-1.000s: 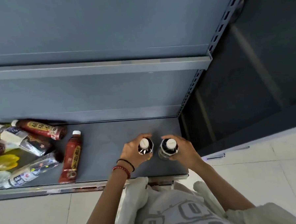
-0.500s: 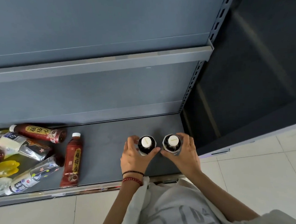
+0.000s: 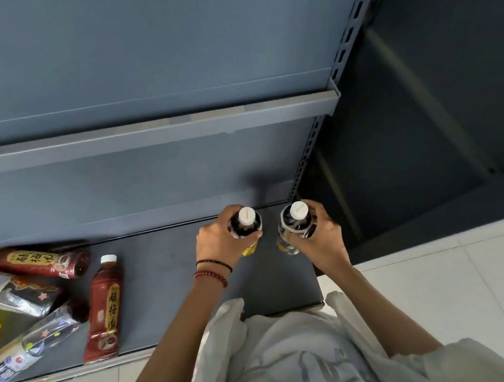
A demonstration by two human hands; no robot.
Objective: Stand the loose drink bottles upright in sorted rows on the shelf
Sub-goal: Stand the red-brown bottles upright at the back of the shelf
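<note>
White printed shirt [image 3: 297, 363] is filling the bottom edge, both forearms reaching forward over the front lip of the dark grey bottom shelf [image 3: 167, 268]. Left wrist is wearing a thin black band [image 3: 216, 262] and a red bead bracelet [image 3: 211, 276]. Left hand [image 3: 221, 239] is wrapping fingers and thumb round the shoulder of a dark plastic drink bottle with a white cap [image 3: 246, 223], held upright, a bit of yellow label showing under the hand. Right hand [image 3: 320, 239] is gripping a second dark white-capped bottle [image 3: 297, 220] the same way, also upright. The two bottles are sitting side by side with a gap between, at the shelf's back right corner; can't tell if the bases are touching the shelf. Well apart on the left, loose bottles are lying flat: a red-labelled brown drink bottle with a white cap [image 3: 105, 309] pointing cap-to-back, a clear bottle with a star-print label [image 3: 42, 339] angled beside it, a silver star-print bottle [image 3: 25, 296] behind that, and another red-labelled bottle [image 3: 41, 263] lying crosswise near the back. White tiled floor [image 3: 439, 283] is showing on the right. Behind, a grey upper shelf [image 3: 154, 131] is hanging off a slotted metal upright [image 3: 309, 147].
</note>
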